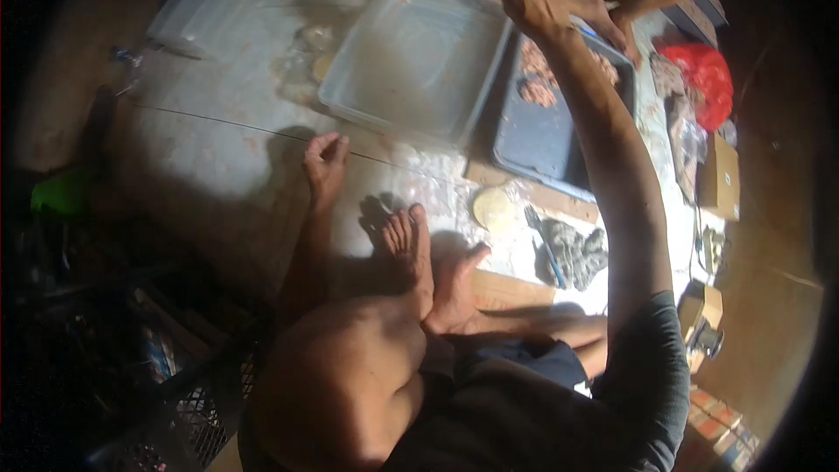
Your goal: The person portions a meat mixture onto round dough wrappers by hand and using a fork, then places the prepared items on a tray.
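My right hand [534, 0] reaches past the far side of a dark grey plastic tray [534, 141], back of the hand up. Its fingers are stretched, and I cannot tell whether they hold or touch anything. Pink, crumbly lumps [539, 90] that look like minced meat lie in the tray, partly hidden by my right forearm. My left hand [326, 160] is over the floor, fingers loosely curled and thumb apart, with nothing visible in it. Ahead of it stands a shallow translucent plastic tub [400, 72] with only smears visible inside.
A pale round disc [495, 210], a blue-handled tool [556, 267] and a crumpled grey cloth [577, 252] lie near my feet. Another person's legs [623, 19] are beyond the tray. At right are a red plastic bag [704, 82] and a cardboard box [719, 177]. Another translucent container [203, 10] stands far left.
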`<move>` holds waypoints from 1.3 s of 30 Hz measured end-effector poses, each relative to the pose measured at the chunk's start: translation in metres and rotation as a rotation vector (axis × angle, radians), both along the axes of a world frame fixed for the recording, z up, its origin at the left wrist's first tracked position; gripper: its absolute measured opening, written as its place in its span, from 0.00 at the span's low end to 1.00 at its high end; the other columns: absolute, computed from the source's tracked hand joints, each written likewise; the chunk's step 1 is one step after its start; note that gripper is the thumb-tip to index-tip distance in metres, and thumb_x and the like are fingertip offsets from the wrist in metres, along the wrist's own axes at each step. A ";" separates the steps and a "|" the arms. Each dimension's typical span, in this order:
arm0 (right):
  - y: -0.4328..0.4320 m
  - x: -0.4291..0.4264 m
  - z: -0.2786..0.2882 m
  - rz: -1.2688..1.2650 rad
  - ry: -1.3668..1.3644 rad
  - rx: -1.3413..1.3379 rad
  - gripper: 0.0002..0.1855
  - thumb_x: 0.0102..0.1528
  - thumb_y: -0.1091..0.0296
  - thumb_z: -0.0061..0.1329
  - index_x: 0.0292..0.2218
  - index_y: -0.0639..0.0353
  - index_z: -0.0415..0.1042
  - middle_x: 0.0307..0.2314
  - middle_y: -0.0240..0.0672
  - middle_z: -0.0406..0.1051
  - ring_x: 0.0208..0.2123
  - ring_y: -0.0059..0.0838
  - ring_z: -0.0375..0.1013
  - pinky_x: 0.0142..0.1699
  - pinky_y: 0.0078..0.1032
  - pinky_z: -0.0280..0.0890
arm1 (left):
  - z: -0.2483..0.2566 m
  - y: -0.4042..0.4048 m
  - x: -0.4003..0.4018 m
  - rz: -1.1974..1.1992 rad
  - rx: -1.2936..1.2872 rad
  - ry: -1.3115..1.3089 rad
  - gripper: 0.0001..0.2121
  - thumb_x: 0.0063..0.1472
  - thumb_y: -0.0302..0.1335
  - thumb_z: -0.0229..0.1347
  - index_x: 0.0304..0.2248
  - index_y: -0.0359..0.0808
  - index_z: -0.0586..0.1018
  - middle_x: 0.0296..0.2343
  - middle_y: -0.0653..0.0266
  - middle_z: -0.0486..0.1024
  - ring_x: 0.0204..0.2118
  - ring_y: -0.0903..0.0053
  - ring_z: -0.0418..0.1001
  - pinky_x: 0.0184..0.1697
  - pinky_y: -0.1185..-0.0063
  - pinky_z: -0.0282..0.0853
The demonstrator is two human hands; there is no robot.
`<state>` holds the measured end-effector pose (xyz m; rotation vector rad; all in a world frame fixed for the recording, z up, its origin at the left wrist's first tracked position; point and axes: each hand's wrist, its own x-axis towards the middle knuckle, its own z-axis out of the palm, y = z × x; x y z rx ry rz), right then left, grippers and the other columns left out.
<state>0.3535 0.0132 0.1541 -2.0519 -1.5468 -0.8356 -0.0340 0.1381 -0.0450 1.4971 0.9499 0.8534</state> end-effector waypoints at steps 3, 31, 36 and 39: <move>-0.041 -0.042 0.000 0.135 0.081 0.004 0.11 0.53 0.78 0.41 0.38 0.64 0.70 0.35 0.52 0.72 0.33 0.49 0.75 0.37 0.37 0.69 | 0.005 -0.011 -0.007 -0.073 0.051 0.082 0.12 0.60 0.34 0.61 0.31 0.31 0.77 0.24 0.69 0.76 0.24 0.86 0.70 0.29 0.82 0.67; -0.362 -0.227 -0.069 -0.334 1.150 -0.183 0.05 0.58 0.74 0.46 0.35 0.65 0.71 0.29 0.52 0.72 0.33 0.52 0.74 0.38 0.39 0.66 | 0.026 -0.189 0.116 -1.394 0.974 0.138 0.05 0.52 0.29 0.56 0.26 0.36 0.77 0.29 0.60 0.76 0.37 0.65 0.75 0.44 0.67 0.66; -0.321 -0.173 -0.022 -0.356 0.944 -0.146 0.04 0.57 0.75 0.45 0.34 0.65 0.70 0.27 0.52 0.72 0.31 0.55 0.73 0.35 0.41 0.66 | 0.001 -0.191 0.107 -1.346 0.698 0.100 0.04 0.57 0.26 0.55 0.30 0.34 0.76 0.25 0.54 0.75 0.33 0.58 0.75 0.39 0.64 0.67; -0.282 -0.128 -0.026 -0.312 0.765 -0.164 0.05 0.58 0.73 0.43 0.33 0.64 0.70 0.29 0.54 0.73 0.33 0.57 0.73 0.36 0.43 0.66 | 0.007 -0.180 0.108 -1.359 0.689 0.055 0.06 0.56 0.27 0.56 0.31 0.34 0.77 0.28 0.53 0.76 0.35 0.55 0.74 0.40 0.64 0.68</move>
